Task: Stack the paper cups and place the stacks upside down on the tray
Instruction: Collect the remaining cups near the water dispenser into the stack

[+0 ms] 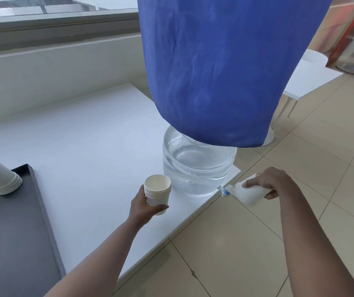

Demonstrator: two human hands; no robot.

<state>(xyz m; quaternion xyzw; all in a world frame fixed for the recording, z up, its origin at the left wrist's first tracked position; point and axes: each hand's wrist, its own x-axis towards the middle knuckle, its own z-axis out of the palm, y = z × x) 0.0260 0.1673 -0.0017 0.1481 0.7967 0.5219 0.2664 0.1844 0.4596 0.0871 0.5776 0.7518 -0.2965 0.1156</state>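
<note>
Left hand (142, 207): gripping an upright stack of paper cups (157, 192), fingers (161, 208) curling round its lower part, just above the near edge of the white desk (90, 146).
Right hand (268, 184): holding 1 paper cup (250, 195) on its side, fingers clamping it from above, mouth pointing left, touching the blue tap (227, 191).
Tray (11, 232): lying dark at near left on the desk, carrying an upside-down cup stack (0, 177).
Water jar (197, 168): standing right of the held stack under a blue cloth (225, 67).
</note>
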